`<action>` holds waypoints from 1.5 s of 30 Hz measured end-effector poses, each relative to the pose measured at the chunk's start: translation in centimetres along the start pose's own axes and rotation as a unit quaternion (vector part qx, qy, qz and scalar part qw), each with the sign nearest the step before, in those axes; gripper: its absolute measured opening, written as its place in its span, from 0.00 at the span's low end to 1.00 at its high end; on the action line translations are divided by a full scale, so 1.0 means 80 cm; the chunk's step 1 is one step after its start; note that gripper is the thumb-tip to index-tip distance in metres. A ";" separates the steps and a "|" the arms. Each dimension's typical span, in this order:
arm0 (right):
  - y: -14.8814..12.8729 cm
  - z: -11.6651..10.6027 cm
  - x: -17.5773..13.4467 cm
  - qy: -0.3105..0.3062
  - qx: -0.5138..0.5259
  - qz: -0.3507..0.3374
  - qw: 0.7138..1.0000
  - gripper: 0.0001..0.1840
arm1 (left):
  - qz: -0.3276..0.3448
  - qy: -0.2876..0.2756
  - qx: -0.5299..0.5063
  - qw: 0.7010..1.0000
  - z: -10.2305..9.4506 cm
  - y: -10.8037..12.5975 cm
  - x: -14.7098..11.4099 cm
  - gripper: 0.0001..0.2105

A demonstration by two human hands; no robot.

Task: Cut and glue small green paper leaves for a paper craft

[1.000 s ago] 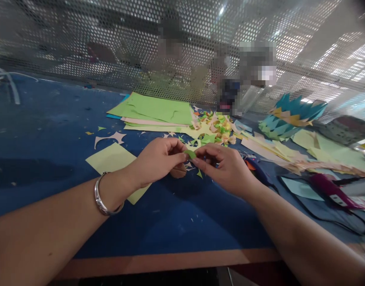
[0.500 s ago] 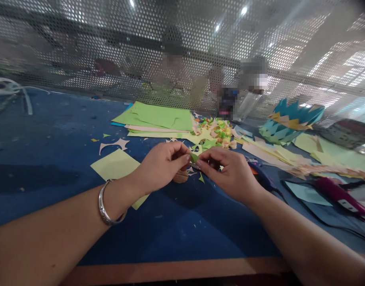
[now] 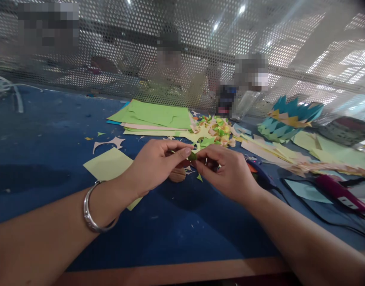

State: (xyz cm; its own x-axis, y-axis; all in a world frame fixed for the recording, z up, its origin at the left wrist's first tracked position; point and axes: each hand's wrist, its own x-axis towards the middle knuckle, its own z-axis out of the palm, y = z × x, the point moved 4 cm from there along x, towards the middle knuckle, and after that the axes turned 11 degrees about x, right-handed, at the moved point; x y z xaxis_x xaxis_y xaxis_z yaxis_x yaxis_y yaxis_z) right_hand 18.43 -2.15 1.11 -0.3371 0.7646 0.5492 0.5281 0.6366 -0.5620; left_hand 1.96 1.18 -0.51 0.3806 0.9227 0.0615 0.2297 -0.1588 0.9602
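Note:
Between the fingertips of both hands is a small green paper piece [image 3: 192, 156]. My left hand [image 3: 161, 163], with a silver bangle [image 3: 88, 212] on its wrist, pinches it from the left. From the right, my right hand [image 3: 225, 169] pinches its other edge, fingers curled. Just below my left fingers a round brown object [image 3: 178, 174] shows in part; its kind is unclear. A pale yellow-green paper square [image 3: 106, 169] lies partly under my left forearm. A tiny green scrap [image 3: 199, 177] rests on the table below the fingers.
Behind the hands are stacked green sheets [image 3: 158, 113] and a heap of curled paper pieces [image 3: 219, 129]. A folded teal paper basket [image 3: 289, 119] stands at the right. Nearer are a magenta power strip [image 3: 343, 192], cables and a dark blue tool [image 3: 262, 174]. A perforated metal screen [image 3: 125, 51] borders the table.
The green paper piece is tilted and darker now, as the left thumb has moved over to the right on it. The view has shifted slightly.

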 end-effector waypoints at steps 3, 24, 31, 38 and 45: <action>-0.001 0.000 0.000 -0.004 -0.015 -0.003 1.000 0.04 | -0.010 0.001 -0.017 1.000 0.001 0.002 -0.001 0.13; -0.002 0.002 0.000 -0.015 0.016 0.020 1.000 0.04 | 0.004 -0.020 -0.023 1.000 -0.004 0.002 0.003 0.10; 0.002 0.002 0.001 -0.021 0.042 0.034 0.998 0.05 | 0.011 -0.028 -0.002 1.000 -0.008 0.003 0.006 0.12; 0.005 0.003 -0.001 -0.024 0.053 0.046 0.997 0.05 | 0.015 -0.032 0.006 0.999 -0.010 0.004 0.007 0.11; 0.006 0.003 -0.001 -0.029 0.065 0.063 0.995 0.07 | 0.016 -0.037 0.009 0.999 -0.010 0.005 0.006 0.12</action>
State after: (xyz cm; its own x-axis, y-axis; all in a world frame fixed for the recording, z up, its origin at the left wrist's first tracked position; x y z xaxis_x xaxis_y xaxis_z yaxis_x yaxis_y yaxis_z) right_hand 18.52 -1.91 0.65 -0.3212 0.8413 0.4349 0.4649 0.5401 -0.7015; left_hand 1.53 1.86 0.15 0.4524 0.8890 0.0712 0.2315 -0.1941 0.9533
